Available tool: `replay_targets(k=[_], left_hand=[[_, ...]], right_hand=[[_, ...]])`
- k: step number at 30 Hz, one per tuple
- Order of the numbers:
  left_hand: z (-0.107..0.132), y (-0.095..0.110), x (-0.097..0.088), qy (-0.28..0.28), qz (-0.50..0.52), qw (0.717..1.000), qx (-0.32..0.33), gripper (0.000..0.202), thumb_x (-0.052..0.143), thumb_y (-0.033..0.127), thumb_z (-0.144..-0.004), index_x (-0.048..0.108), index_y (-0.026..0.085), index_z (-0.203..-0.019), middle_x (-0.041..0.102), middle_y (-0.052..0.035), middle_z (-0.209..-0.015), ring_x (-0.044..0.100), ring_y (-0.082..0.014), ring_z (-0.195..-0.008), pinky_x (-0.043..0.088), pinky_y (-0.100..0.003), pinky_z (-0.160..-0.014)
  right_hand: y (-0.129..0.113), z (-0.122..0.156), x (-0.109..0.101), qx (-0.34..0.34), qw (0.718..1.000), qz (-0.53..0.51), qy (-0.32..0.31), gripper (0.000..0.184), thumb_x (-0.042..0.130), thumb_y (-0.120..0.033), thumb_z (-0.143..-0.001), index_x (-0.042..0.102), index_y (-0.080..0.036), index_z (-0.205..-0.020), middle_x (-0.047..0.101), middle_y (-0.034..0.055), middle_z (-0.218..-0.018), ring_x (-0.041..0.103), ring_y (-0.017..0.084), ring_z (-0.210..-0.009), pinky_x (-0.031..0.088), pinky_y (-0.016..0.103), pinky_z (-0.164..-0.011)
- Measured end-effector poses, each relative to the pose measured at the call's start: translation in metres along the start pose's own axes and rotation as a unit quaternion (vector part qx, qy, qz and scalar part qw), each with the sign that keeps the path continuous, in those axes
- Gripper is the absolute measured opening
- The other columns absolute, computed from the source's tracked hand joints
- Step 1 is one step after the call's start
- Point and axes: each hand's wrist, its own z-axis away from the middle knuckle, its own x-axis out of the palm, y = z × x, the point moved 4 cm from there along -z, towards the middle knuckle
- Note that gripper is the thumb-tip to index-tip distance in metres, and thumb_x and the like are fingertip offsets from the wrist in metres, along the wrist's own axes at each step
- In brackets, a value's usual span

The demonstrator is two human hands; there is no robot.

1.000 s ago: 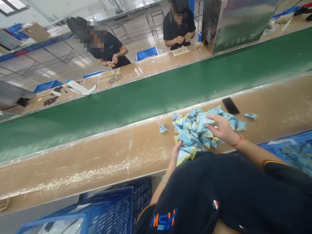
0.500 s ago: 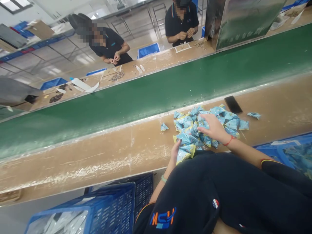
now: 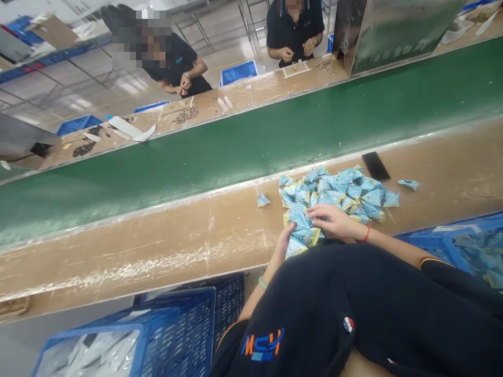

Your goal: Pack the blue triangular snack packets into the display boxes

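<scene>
A heap of small light-blue sachets (image 3: 338, 188) with yellow edges lies on the brown worktop. At its near left side my left hand (image 3: 283, 242) is closed around several of these sachets (image 3: 301, 238), the thumb on top and the other fingers hidden beneath. My right hand (image 3: 334, 220) reaches in from the right, its fingers stretched out and apart, touching the sachets beside my left hand. Whether it pinches one is not clear. One loose sachet (image 3: 263, 199) lies left of the heap, another sachet (image 3: 408, 184) to the right.
A black phone (image 3: 375, 166) lies behind the heap. Beyond the worktop runs a green conveyor belt (image 3: 236, 152). Blue crates (image 3: 176, 324) stand below left, and a blue bin (image 3: 451, 246) of sachets is at right. Two co-workers (image 3: 296, 31) sit across the belt.
My right hand has moved from the middle of the heap toward me and left, close to my left hand. My left hand still holds its sachets. The view has shifted slightly.
</scene>
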Motion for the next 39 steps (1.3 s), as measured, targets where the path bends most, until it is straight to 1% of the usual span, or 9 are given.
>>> replay_targets(k=[5, 8, 10, 14, 27, 31, 34, 36, 39], left_hand=[[0.01, 0.003, 0.012, -0.017, 0.004, 1.0, -0.021, 0.059, 0.071, 0.033, -0.078, 0.062, 0.011, -0.132, 0.076, -0.0146, -0.117, 0.067, -0.0378, -0.121, 0.048, -0.051, -0.11], [0.016, 0.005, 0.015, -0.064, -0.009, 0.998, -0.019, 0.061, 0.071, 0.042, -0.079, 0.064, 0.012, -0.132, 0.075, -0.0155, -0.119, 0.065, -0.0385, -0.123, 0.049, -0.051, -0.109], [0.017, 0.005, 0.014, -0.083, -0.023, 0.996, -0.022, 0.063, 0.072, 0.045, -0.078, 0.065, 0.011, -0.131, 0.074, -0.017, -0.12, 0.064, -0.0397, -0.124, 0.048, -0.051, -0.109], [0.013, 0.007, 0.01, -0.088, -0.041, 0.995, -0.029, 0.064, 0.071, 0.047, -0.078, 0.065, 0.012, -0.131, 0.073, -0.0175, -0.122, 0.063, -0.0408, -0.125, 0.048, -0.052, -0.11], [0.018, 0.014, 0.003, -0.013, -0.088, 0.995, -0.036, 0.058, 0.061, 0.05, -0.084, 0.065, 0.018, -0.132, 0.075, -0.0129, -0.12, 0.064, -0.0404, -0.123, 0.051, -0.051, -0.105], [0.015, 0.013, 0.002, -0.021, -0.069, 0.997, -0.018, 0.061, 0.066, 0.045, -0.081, 0.064, 0.014, -0.134, 0.074, -0.0154, -0.123, 0.065, -0.0408, -0.121, 0.051, -0.05, -0.105], [0.011, 0.01, -0.001, -0.032, -0.057, 0.997, -0.028, 0.063, 0.066, 0.043, -0.082, 0.061, 0.013, -0.136, 0.073, -0.0155, -0.124, 0.066, -0.0395, -0.121, 0.051, -0.05, -0.106], [0.01, 0.009, -0.002, -0.03, -0.046, 0.998, -0.019, 0.063, 0.067, 0.041, -0.081, 0.06, 0.014, -0.138, 0.073, -0.0145, -0.124, 0.066, -0.0381, -0.121, 0.05, -0.05, -0.107], [0.011, 0.009, -0.003, -0.037, -0.037, 0.999, -0.008, 0.063, 0.067, 0.041, -0.082, 0.059, 0.015, -0.139, 0.072, -0.0149, -0.125, 0.065, -0.0381, -0.122, 0.049, -0.051, -0.108]], right_hand=[[-0.026, 0.004, -0.025, -0.005, 0.98, 0.035, 0.197, 0.025, 0.053, -0.031, -0.098, 0.076, -0.022, -0.099, 0.078, 0.0075, -0.099, 0.073, 0.023, -0.094, 0.059, 0.04, -0.086], [-0.055, 0.018, -0.063, -0.059, 0.917, 0.042, 0.393, 0.024, 0.051, -0.033, -0.101, 0.073, -0.023, -0.103, 0.076, 0.0074, -0.11, 0.072, 0.023, -0.103, 0.059, 0.041, -0.09], [-0.072, 0.022, -0.085, -0.106, 0.895, 0.075, 0.427, 0.022, 0.054, -0.036, -0.1, 0.073, -0.025, -0.102, 0.075, 0.0071, -0.113, 0.071, 0.024, -0.107, 0.059, 0.044, -0.095], [-0.081, 0.015, -0.104, -0.118, 0.915, 0.116, 0.368, 0.022, 0.055, -0.04, -0.099, 0.074, -0.029, -0.098, 0.076, 0.005, -0.109, 0.072, 0.025, -0.106, 0.059, 0.046, -0.097], [-0.06, -0.004, -0.085, -0.082, 0.957, 0.069, 0.268, 0.025, 0.051, -0.038, -0.1, 0.069, -0.023, -0.093, 0.076, 0.0072, -0.111, 0.07, 0.022, -0.107, 0.055, 0.041, -0.1], [-0.023, -0.011, -0.063, 0.064, 0.979, -0.098, 0.166, 0.032, 0.054, -0.052, -0.095, 0.063, -0.022, -0.09, 0.073, 0.0098, -0.115, 0.067, 0.026, -0.11, 0.054, 0.049, -0.101], [0.007, -0.008, -0.028, 0.218, 0.915, -0.327, 0.088, 0.043, 0.051, -0.066, -0.092, 0.056, -0.023, -0.094, 0.073, 0.009, -0.105, 0.071, 0.026, -0.099, 0.061, 0.049, -0.085], [0.014, -0.005, -0.01, 0.268, 0.864, -0.424, 0.056, 0.049, 0.05, -0.072, -0.089, 0.053, -0.023, -0.091, 0.073, 0.0089, -0.099, 0.072, 0.026, -0.095, 0.063, 0.047, -0.078], [0.007, -0.005, -0.017, 0.236, 0.878, -0.407, 0.086, 0.049, 0.073, -0.066, -0.076, 0.054, -0.022, -0.088, 0.072, 0.006, -0.095, 0.073, 0.024, -0.092, 0.063, 0.041, -0.08]])
